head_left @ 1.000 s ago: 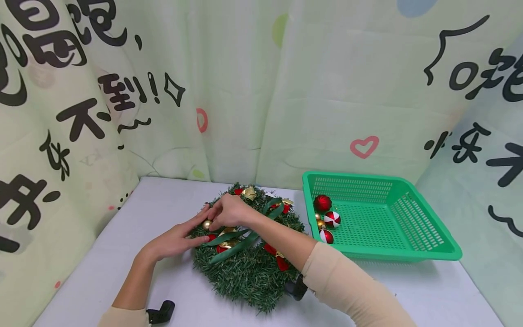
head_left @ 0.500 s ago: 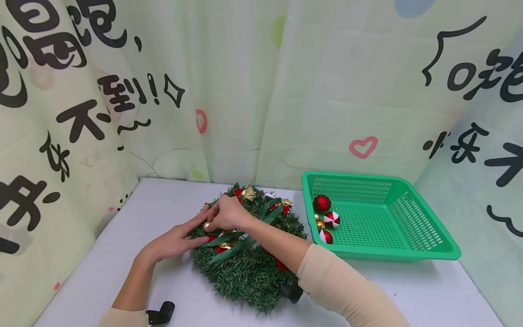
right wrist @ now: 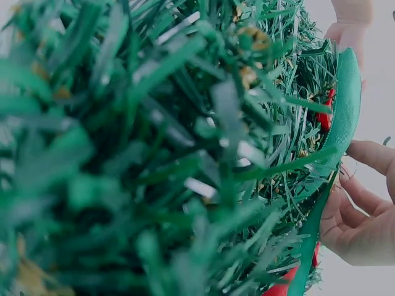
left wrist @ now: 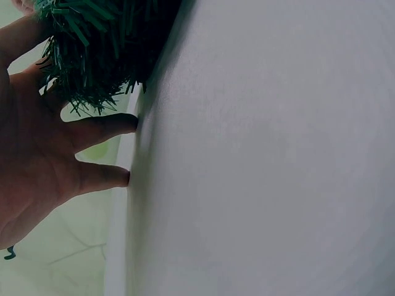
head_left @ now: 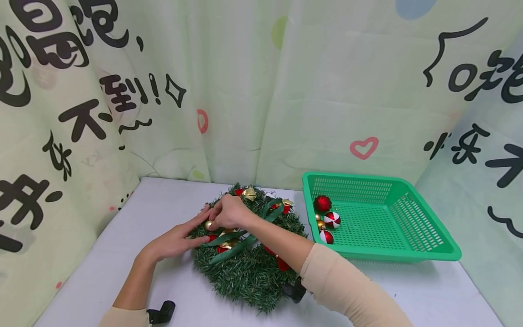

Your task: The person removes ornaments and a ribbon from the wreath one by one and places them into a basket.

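A green Christmas wreath [head_left: 249, 272], trimmed with red bows, gold bells and a green ribbon [head_left: 237, 249], lies on the white table. At its far left part sits a small gold ball ornament [head_left: 209, 225]. My right hand [head_left: 230, 212] reaches across the wreath and pinches at this ball with thumb and fingers; its fingertips are partly hidden. In the right wrist view a thin thread shows by the right hand [right wrist: 364, 216]. My left hand [head_left: 175, 238] rests at the wreath's left edge, fingers spread; in the left wrist view, two fingertips of the left hand [left wrist: 37, 148] touch the table.
A green plastic basket [head_left: 400, 227] stands right of the wreath. Along its left side lie a dark red ball [head_left: 323, 203], red-and-white balls [head_left: 332, 220] and small gold balls [head_left: 321, 225]. A printed curtain [head_left: 261, 91] hangs behind the table [head_left: 163, 204].
My right hand makes only slight movements at the gold ball, and the right forearm shifts a little. My left hand, the wreath and the basket stay in place.
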Demonstrator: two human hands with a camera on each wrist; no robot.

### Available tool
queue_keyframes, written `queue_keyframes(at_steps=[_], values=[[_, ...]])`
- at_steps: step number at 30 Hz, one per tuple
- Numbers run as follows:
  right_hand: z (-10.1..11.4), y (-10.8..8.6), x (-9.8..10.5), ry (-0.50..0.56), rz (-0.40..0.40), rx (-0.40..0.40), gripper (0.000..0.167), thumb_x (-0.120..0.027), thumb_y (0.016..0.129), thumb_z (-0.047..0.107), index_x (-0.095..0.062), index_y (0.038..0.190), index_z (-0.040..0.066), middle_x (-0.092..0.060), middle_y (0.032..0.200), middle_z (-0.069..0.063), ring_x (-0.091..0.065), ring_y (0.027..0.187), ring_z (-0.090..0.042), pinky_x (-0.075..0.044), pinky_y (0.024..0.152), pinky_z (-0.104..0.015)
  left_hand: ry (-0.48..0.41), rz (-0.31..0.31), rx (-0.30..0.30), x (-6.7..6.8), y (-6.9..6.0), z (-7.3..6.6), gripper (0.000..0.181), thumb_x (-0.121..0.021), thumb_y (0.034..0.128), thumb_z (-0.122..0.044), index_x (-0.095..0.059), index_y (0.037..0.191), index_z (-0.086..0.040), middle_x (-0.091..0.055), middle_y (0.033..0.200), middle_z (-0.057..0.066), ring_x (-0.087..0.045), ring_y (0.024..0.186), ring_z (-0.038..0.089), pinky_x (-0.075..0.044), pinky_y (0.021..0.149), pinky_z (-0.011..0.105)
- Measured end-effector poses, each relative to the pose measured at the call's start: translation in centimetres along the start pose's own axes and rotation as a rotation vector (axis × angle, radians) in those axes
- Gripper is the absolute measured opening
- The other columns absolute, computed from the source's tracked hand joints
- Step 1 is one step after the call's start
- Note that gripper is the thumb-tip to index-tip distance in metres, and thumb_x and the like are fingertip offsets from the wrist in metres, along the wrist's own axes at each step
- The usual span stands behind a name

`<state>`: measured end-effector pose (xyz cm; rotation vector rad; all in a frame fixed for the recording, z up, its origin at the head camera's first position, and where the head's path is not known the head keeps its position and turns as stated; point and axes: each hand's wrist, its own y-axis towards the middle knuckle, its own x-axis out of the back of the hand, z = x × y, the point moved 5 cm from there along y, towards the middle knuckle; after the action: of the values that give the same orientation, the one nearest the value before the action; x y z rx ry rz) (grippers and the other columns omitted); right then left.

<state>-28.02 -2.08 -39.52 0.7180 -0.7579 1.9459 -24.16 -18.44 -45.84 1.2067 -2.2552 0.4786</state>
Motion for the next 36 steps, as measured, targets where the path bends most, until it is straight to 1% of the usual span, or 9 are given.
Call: queue_keyframes(at_steps=[5,11,17,20,23,24,26,30,36], values=[[-0.2,0.0,0.3,0.023,0.004,0.002,0.01,-0.089,0.084,0.021,-0.08,0.087,0.018,-0.075,0.095,0.005,-0.065,0.077,-0.013,-0.054,0.065,-0.027,0.008,0.0,-0.004,0.0,0.1,0.0,0.079,-0.06,0.105,-0.047,-0.016,0.168,-0.031,-0.005,0.177,-0.001,-0.015,0.161,0.038,-0.025,0.121,0.069],[-0.3,-0.1,0.8,0.05,0.0,0.011,0.008,-0.089,0.085,0.02,-0.081,0.086,0.018,-0.075,0.099,0.004,-0.066,0.089,-0.015,-0.057,0.075,-0.032,0.019,-0.01,-0.003,0.1,0.2,-0.1,0.08,-0.06,0.1049,-0.047,-0.016,0.169,-0.029,-0.006,0.177,0.0,-0.015,0.16,0.038,-0.024,0.122,0.069],[-0.2,-0.3,1.6,0.034,-0.003,0.011,0.008,-0.088,0.085,0.022,-0.081,0.088,0.021,-0.075,0.104,0.003,-0.067,0.096,-0.016,-0.058,0.081,-0.034,0.024,-0.012,0.003,0.1,0.2,0.0,0.08,-0.06,0.1048,-0.047,-0.015,0.169,-0.029,-0.006,0.177,0.002,-0.015,0.16,0.038,-0.023,0.122,0.069],[-0.1,-0.4,2.1,0.042,-0.004,0.015,0.008,-0.088,0.085,0.023,-0.081,0.089,0.022,-0.075,0.104,0.003,-0.067,0.095,-0.016,-0.057,0.079,-0.033,0.028,-0.013,0.005,0.1,0.3,0.0,0.081,-0.06,0.1048,-0.047,-0.015,0.169,-0.029,-0.006,0.177,0.002,-0.016,0.16,0.039,-0.023,0.122,0.069],[-0.1,-0.6,2.4,0.077,0.008,0.021,0.008,-0.088,0.085,0.021,-0.082,0.09,0.02,-0.075,0.102,0.003,-0.068,0.09,-0.016,-0.056,0.074,-0.031,0.03,-0.013,0.007,0.1,0.3,0.0,0.081,-0.06,0.1048,-0.047,-0.014,0.169,-0.029,-0.006,0.177,0.003,-0.016,0.16,0.039,-0.023,0.122,0.069],[-0.1,-0.6,2.5,0.099,0.014,0.024,0.009,-0.088,0.085,0.019,-0.082,0.091,0.019,-0.075,0.101,0.003,-0.068,0.087,-0.017,-0.057,0.074,-0.033,0.03,-0.013,0.007,0.1,0.3,0.0,0.081,-0.06,0.1048,-0.047,-0.014,0.169,-0.029,-0.006,0.177,0.003,-0.015,0.16,0.039,-0.023,0.122,0.069],[-0.3,-0.7,2.6,0.146,0.027,0.023,0.01,-0.088,0.085,0.016,-0.081,0.092,0.016,-0.075,0.098,0.002,-0.069,0.084,-0.018,-0.06,0.076,-0.037,0.03,-0.011,0.009,0.1,0.2,0.0,0.08,-0.06,0.1048,-0.047,-0.014,0.169,-0.03,-0.006,0.177,0.002,-0.015,0.16,0.039,-0.023,0.122,0.07],[-0.5,-1.0,2.9,0.193,0.034,0.034,0.011,-0.087,0.085,0.014,-0.081,0.094,0.014,-0.077,0.092,0.001,-0.073,0.084,-0.022,-0.062,0.084,-0.046,0.025,-0.009,0.01,0.0,0.1,-0.1,0.08,-0.06,0.1049,-0.047,-0.015,0.169,-0.032,-0.005,0.177,0.002,-0.014,0.16,0.04,-0.024,0.121,0.07],[-0.8,-1.4,3.8,0.204,0.026,0.057,0.011,-0.085,0.087,0.015,-0.081,0.097,0.014,-0.077,0.096,0.0,-0.074,0.089,-0.026,-0.062,0.086,-0.047,0.024,-0.007,0.01,0.0,0.0,-0.1,0.078,-0.059,0.1057,-0.045,-0.015,0.169,-0.031,-0.003,0.177,0.004,-0.013,0.16,0.041,-0.024,0.121,0.071]])
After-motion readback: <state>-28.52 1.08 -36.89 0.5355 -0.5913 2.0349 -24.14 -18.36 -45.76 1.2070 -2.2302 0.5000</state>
